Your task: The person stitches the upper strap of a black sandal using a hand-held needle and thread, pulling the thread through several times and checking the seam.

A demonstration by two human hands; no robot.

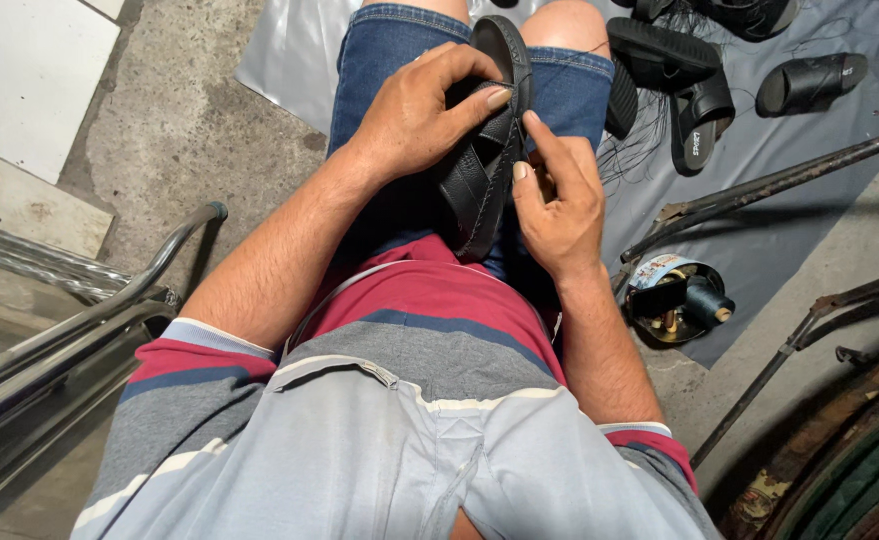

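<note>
Both hands are clamped on a black sandal (484, 150) that lies across the person's lap, over the denim shorts (389, 50). His left hand (414, 115) wraps over the sandal from the outer side, fingers curled across the crossed leather straps, thumb tucked behind. His right hand (557, 195) comes in from the other side, index finger stretched up along the edge of the sole and thumb pressed against the strap near the middle. The sandal stands on its edge, toe pointing away from him toward his knees, heel down near his striped shirt (429, 320).

On the floor to his right lies a grey sheet (759, 230), and on it sit more black sandals (699, 95), well apart from the one in his hands, with loose dark threads (649, 140) trailing around them. Close by his right forearm, on the sheet's edge, is a round tin (664, 295) holding a spool of dark thread (707, 300). A rusty metal bar (769, 185) slants across above the tin. To his left, a chrome tube frame (99, 300) runs beside his arm over the bare concrete floor (179, 130).
</note>
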